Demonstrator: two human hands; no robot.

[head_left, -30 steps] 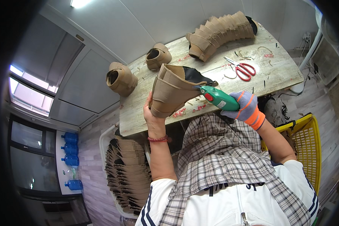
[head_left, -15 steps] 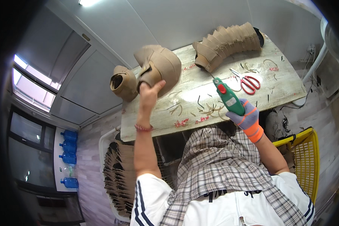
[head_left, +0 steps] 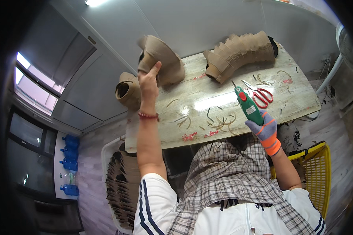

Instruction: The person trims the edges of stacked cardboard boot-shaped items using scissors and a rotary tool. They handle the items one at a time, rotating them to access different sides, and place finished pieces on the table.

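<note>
My bare left hand grips a tan fabric shoe upper, held up over the table's far left, thumb on its near side. More tan upper material shows just behind it; whether the two are joined I cannot tell. Left of my wrist sits another tan upper, its dark opening showing. My right hand, in a grey and orange glove, is closed round a green power tool with a red button and thin metal tip. Red-handled scissors lie just beyond that tool.
A curved row of nested tan uppers lies along the table's far edge. Trimmed strips and red scraps are scattered about. Below stand a white basket of stacked uppers and a yellow basket. A fan stands at right.
My left hand has lifted and turned the upper away from me. My right hand has shifted right and slightly nearer with the green tool, whose tip is now farther from the nested row.
</note>
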